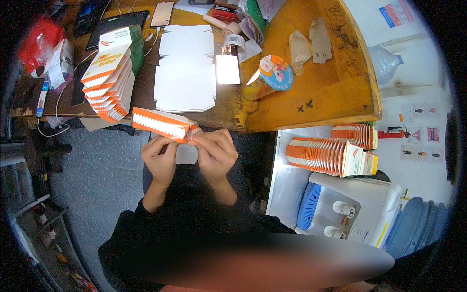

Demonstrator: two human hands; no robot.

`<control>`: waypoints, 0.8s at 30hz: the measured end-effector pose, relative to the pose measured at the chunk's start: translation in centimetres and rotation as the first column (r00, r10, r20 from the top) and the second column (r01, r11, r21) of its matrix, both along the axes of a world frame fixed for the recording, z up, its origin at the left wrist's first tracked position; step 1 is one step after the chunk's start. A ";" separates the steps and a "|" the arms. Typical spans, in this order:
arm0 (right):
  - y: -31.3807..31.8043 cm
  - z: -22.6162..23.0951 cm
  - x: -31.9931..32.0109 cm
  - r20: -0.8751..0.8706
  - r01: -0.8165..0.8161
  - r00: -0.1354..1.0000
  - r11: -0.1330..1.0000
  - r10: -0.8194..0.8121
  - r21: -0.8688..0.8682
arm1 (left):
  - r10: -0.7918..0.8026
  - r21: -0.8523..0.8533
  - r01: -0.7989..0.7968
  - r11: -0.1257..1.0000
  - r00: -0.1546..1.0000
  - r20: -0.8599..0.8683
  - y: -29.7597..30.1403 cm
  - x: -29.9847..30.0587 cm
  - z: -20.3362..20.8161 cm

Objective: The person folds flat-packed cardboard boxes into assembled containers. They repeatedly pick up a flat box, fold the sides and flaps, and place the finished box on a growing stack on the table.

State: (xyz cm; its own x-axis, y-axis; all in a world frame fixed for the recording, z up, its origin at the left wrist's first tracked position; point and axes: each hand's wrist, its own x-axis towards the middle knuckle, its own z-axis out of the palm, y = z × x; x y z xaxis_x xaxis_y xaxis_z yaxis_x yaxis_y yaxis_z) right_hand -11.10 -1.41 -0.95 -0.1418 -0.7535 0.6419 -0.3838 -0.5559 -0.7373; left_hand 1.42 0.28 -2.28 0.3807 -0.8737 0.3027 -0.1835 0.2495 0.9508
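An orange and white folded paper carton (pixel 160 125) is held up in front of my chest, just off the table's near edge. My left hand (pixel 161 155) pinches its lower edge near the middle. At the carton's right end, the fingertips of my right hand (pixel 215 152) are closed on a small folded flap. Part of that corner is hidden by my fingers. A pale flap (pixel 187 154) hangs down between my two hands. Just beyond the carton, a stack of flat white cardboard blanks (pixel 185 82) lies on the table.
Nested orange and white cartons (pixel 108 80) lean at left. Beyond the blanks are a phone (pixel 162 14), a label roll (pixel 234 43) and a round-lidded cup (pixel 276 73) on the wooden table (pixel 335 92). At right, more cartons (pixel 318 155) stand beside a water dispenser (pixel 360 204).
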 end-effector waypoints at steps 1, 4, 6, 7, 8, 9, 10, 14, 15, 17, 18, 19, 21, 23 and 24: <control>-0.2 -0.1 0.0 -0.016 0.000 1.000 1.000 0.000 0.000 | 0.000 0.014 0.000 1.000 1.000 -0.001 -0.2 0.1 -0.1; -1.0 -0.4 -0.1 -0.062 -0.019 0.998 0.999 0.017 -0.031 | -0.009 0.041 0.012 0.999 0.997 -0.078 -0.7 0.4 -0.6; -1.6 -0.6 -0.1 -0.079 -0.035 0.996 0.997 0.029 -0.070 | -0.014 0.061 0.021 0.998 0.994 -0.108 -1.0 0.6 -0.9; -1.8 -0.7 -0.1 -0.076 -0.038 0.997 0.997 0.033 -0.062 | -0.015 0.073 0.023 0.997 0.995 -0.100 -1.1 0.7 -1.1; -2.0 -0.8 -0.1 -0.074 -0.042 0.997 0.998 0.038 -0.053 | 0.003 0.100 0.005 0.995 0.997 -0.083 -1.2 0.7 -1.3; -2.2 -0.9 0.0 -0.072 -0.052 0.996 0.998 0.048 -0.048 | -0.013 0.083 0.021 0.996 0.996 -0.090 -1.4 0.7 -1.5; -2.4 -1.0 0.0 -0.041 -0.049 0.998 0.999 0.048 -0.018 | -0.010 0.081 0.017 0.997 0.996 -0.086 -1.5 0.6 -1.7; -2.6 -1.0 0.8 0.093 -0.055 0.994 0.997 0.049 0.060 | 0.028 0.125 0.001 0.992 0.972 -0.232 -1.7 -0.3 -1.9; -2.6 -0.9 1.0 0.126 -0.058 0.991 0.994 0.047 0.088 | 0.023 0.127 0.012 0.992 0.963 -0.270 -1.7 -0.6 -1.8; -2.6 -0.8 1.2 0.168 -0.068 0.984 0.993 0.051 0.097 | 0.001 0.095 0.038 0.995 0.923 -0.384 -1.6 -1.0 -1.7; -2.6 -0.7 1.2 0.187 -0.078 0.981 0.992 0.058 0.100 | 0.003 0.097 0.034 0.995 0.932 -0.361 -1.7 -1.1 -1.8; -2.6 -0.6 1.2 0.188 -0.074 0.981 0.990 0.052 0.117 | -0.005 0.068 0.033 0.997 0.926 -0.379 -1.8 -1.1 -1.8; -2.5 -0.5 1.2 0.188 -0.080 0.981 0.987 0.053 0.136 | -0.017 0.039 0.034 0.999 0.930 -0.366 -2.0 -1.1 -2.0; -2.4 -0.3 1.2 0.185 -0.085 0.981 0.988 0.061 0.127 | -0.028 -0.006 0.028 1.000 0.945 -0.327 -2.1 -1.1 -2.2; -2.4 -0.1 1.3 0.189 -0.085 0.980 0.988 0.059 0.129 | -0.010 0.021 0.018 1.000 0.946 -0.324 -2.2 -1.2 -2.3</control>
State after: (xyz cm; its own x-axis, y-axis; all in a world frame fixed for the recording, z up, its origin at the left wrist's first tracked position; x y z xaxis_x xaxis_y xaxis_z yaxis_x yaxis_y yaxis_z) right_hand -9.81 -3.79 -1.10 -0.1902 -0.8442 0.5011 -0.1973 -0.4672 -0.8619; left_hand 0.17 -1.88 -4.54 0.4429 -0.8849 0.1444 0.1389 0.2268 0.9640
